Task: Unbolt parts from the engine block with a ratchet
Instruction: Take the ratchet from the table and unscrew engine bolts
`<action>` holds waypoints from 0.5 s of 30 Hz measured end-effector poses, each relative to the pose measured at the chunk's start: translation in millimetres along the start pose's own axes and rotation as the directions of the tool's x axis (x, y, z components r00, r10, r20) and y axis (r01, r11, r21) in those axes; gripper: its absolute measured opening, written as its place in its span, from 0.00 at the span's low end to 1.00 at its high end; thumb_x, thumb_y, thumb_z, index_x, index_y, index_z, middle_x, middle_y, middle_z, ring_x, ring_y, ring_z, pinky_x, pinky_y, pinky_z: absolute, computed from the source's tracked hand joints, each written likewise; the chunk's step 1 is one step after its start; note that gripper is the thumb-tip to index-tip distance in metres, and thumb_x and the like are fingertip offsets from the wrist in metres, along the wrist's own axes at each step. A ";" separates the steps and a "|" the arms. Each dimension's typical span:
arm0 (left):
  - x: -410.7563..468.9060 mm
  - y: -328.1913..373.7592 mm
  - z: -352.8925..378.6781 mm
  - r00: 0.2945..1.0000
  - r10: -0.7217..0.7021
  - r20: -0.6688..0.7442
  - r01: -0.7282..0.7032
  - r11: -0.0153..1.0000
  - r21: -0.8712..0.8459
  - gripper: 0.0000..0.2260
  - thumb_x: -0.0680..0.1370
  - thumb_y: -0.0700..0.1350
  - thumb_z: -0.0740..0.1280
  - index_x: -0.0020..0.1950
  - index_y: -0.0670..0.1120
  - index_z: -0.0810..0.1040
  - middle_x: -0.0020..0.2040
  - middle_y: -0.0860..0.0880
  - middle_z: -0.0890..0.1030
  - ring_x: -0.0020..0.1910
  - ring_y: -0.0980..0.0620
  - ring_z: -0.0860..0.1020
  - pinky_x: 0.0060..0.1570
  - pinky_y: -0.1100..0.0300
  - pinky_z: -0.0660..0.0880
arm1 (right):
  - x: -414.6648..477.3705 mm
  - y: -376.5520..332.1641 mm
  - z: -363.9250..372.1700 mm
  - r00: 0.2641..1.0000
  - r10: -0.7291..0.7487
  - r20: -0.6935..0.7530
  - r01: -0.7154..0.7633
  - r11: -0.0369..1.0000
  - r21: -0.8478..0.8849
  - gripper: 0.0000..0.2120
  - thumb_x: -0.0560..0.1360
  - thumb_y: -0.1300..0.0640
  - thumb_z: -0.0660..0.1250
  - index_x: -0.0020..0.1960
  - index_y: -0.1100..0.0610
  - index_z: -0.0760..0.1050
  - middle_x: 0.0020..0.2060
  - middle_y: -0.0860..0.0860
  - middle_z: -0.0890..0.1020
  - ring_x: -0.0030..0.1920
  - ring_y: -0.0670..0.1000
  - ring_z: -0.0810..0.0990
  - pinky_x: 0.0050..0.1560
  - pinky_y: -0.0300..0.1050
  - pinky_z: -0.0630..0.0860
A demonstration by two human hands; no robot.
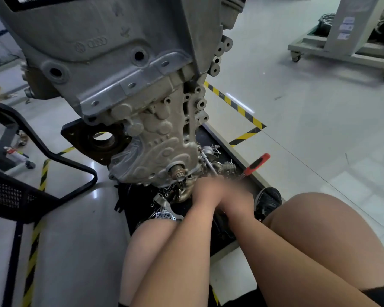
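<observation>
While the engine block [129,89] looms above: both hands work at its lower end.
Ratchet [207,162]: slanted against the block's lower right corner, seemingly reaching a bolt.
Left hand [205,191]: below the block, fingers apparently clenched round the Ratchet's near end.
Right hand [236,197]: lower right of the block, blurred; fingers' state cannot be told.

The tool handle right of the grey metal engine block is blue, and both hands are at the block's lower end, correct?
No: the head view shows the tool handle is red, not blue. The left hand and right hand are at the lower end of the grey metal engine block.
</observation>
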State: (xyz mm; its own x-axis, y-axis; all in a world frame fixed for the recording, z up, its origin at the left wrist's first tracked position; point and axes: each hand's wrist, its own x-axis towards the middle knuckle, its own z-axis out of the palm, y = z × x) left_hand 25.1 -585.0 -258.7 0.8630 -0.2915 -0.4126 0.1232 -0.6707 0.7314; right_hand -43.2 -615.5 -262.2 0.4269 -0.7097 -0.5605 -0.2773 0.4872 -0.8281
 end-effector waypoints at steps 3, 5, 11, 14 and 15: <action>1.3 0.2 0.6 1.000 -0.020 0.006 0.020 0.999 -0.051 0.13 0.77 0.51 0.66 0.45 0.43 0.84 0.42 0.46 0.84 0.44 0.45 0.82 0.46 0.56 0.77 | -4.5 0.5 -0.6 0.999 -0.044 0.019 0.042 0.996 0.082 0.13 0.79 0.57 0.66 0.35 0.57 0.74 0.27 0.51 0.75 0.31 0.51 0.72 0.39 0.48 0.69; 1.6 0.3 0.8 1.000 -0.009 0.002 0.009 0.998 -0.058 0.13 0.77 0.51 0.66 0.46 0.42 0.84 0.41 0.46 0.84 0.43 0.46 0.81 0.45 0.58 0.76 | -8.0 -0.1 0.0 0.998 -0.062 0.015 0.061 0.996 0.067 0.11 0.79 0.57 0.65 0.38 0.55 0.75 0.28 0.49 0.76 0.30 0.48 0.72 0.36 0.44 0.69; 0.1 0.6 0.9 0.999 0.016 -0.030 -0.016 1.000 -0.001 0.15 0.77 0.52 0.65 0.45 0.41 0.84 0.35 0.49 0.81 0.39 0.47 0.78 0.36 0.60 0.68 | -9.8 -3.9 3.5 0.998 -0.013 -0.067 0.021 0.993 0.113 0.14 0.81 0.55 0.60 0.44 0.58 0.81 0.35 0.53 0.80 0.37 0.53 0.76 0.41 0.48 0.71; 2.4 1.1 2.2 1.000 0.008 -0.018 -0.009 1.000 -0.023 0.15 0.77 0.52 0.65 0.44 0.40 0.83 0.40 0.44 0.82 0.42 0.44 0.79 0.38 0.59 0.70 | -7.8 -4.0 3.1 0.996 -0.040 -0.085 0.049 0.993 0.109 0.09 0.79 0.59 0.63 0.46 0.55 0.82 0.36 0.52 0.81 0.37 0.51 0.76 0.41 0.48 0.72; 2.9 1.1 3.0 1.000 0.007 -0.016 -0.008 0.999 -0.031 0.15 0.77 0.51 0.65 0.44 0.41 0.83 0.38 0.45 0.82 0.41 0.45 0.79 0.38 0.59 0.69 | -6.9 -4.7 2.7 0.995 -0.045 -0.086 0.055 0.992 0.113 0.09 0.78 0.60 0.64 0.45 0.54 0.83 0.35 0.50 0.81 0.36 0.50 0.76 0.41 0.48 0.71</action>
State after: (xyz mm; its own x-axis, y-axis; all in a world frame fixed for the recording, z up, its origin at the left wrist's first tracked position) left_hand 26.2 -588.6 -260.7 0.8715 -0.2856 -0.3986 0.1317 -0.6466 0.7513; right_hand -42.5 -611.5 -254.4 0.3632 -0.7721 -0.5215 -0.1542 0.5022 -0.8509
